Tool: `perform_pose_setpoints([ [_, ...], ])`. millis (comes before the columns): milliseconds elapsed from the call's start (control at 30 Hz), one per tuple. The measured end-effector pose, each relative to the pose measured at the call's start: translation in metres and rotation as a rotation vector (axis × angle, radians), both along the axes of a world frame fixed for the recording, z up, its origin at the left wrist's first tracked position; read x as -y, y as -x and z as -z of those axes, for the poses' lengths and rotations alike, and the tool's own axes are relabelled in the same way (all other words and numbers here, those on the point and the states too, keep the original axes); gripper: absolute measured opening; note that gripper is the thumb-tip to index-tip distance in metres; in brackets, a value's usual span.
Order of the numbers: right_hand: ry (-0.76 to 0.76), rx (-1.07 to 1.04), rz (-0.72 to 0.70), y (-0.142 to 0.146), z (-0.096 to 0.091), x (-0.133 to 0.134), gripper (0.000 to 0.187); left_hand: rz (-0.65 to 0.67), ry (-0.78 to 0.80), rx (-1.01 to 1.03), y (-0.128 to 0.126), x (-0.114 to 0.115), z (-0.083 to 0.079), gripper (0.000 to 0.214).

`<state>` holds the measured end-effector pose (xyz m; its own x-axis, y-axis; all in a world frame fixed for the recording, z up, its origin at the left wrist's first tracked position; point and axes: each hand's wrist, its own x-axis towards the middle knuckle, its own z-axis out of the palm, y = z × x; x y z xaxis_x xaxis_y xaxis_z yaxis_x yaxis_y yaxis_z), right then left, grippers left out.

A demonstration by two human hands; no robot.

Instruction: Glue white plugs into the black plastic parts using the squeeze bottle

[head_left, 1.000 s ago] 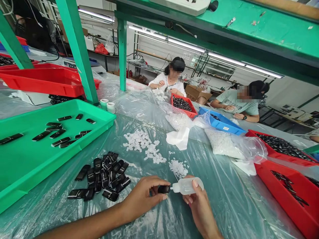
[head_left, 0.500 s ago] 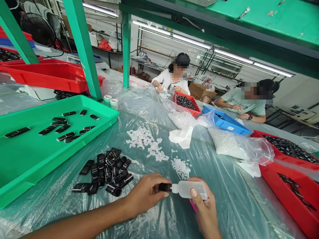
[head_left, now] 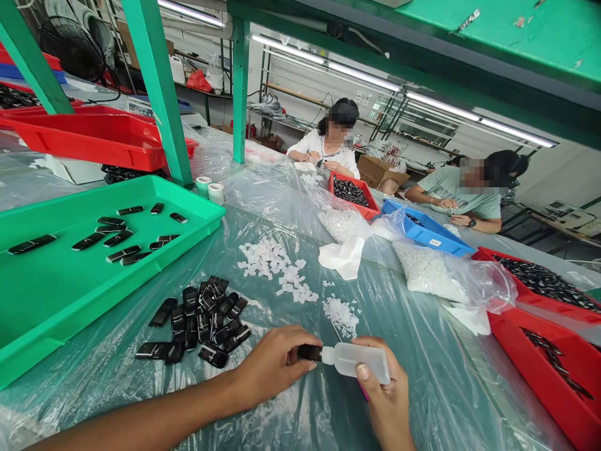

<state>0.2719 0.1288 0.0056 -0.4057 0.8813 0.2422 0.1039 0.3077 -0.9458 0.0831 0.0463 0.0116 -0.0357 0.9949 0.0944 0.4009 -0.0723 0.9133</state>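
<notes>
My left hand (head_left: 272, 366) pinches a small black plastic part (head_left: 310, 352) near the table's front edge. My right hand (head_left: 382, 391) grips a small translucent squeeze bottle (head_left: 359, 362), lying sideways with its nozzle touching the end of the black part. Just left of my hands lies a pile of several black parts (head_left: 201, 319) on the clear plastic sheet. Heaps of small white pieces (head_left: 277, 269) and finer white bits (head_left: 340, 313) lie just beyond my hands.
A green tray (head_left: 70, 294) with several black parts sits at left, red trays (head_left: 94, 141) behind it. Red trays (head_left: 554, 369) of black parts stand at right, a bag of white pieces (head_left: 427, 269) and a blue tray (head_left: 422, 232) beyond. Two people work across the table.
My right hand has turned the bottle slightly and shifted a little lower and to the right. The view has tilted a bit; my left hand still holds the black part at the nozzle.
</notes>
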Motion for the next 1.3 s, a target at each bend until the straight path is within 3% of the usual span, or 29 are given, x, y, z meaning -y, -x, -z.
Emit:
perform_pose_setpoints([
  [367, -0.053, -0.013, 0.017, 0.001, -0.002, 0.002, 0.028, 0.009, 0.002, -0.021, 0.0, 0.0, 0.001, 0.021],
  [500, -0.017, -0.063, 0.071, 0.006, -0.002, 0.006, 0.029, -0.011, 0.007, -0.034, -0.001, 0.001, 0.0, 0.018],
  [767, 0.052, -0.133, 0.048, 0.009, 0.003, 0.007, 0.031, -0.043, 0.043, -0.062, -0.003, 0.002, -0.002, 0.013],
  [1000, 0.015, -0.153, -0.048, 0.011, 0.003, 0.007, 0.032, 0.06, 0.078, -0.015, -0.005, 0.002, 0.004, 0.013],
  [1167, -0.006, -0.123, -0.008, 0.01, 0.002, 0.003, 0.028, 0.057, 0.077, -0.042, -0.005, 0.003, 0.0, 0.004],
  [1300, 0.009, -0.116, 0.023, 0.009, 0.0, 0.001, 0.028, 0.076, 0.062, -0.02, -0.002, 0.005, -0.006, 0.022],
])
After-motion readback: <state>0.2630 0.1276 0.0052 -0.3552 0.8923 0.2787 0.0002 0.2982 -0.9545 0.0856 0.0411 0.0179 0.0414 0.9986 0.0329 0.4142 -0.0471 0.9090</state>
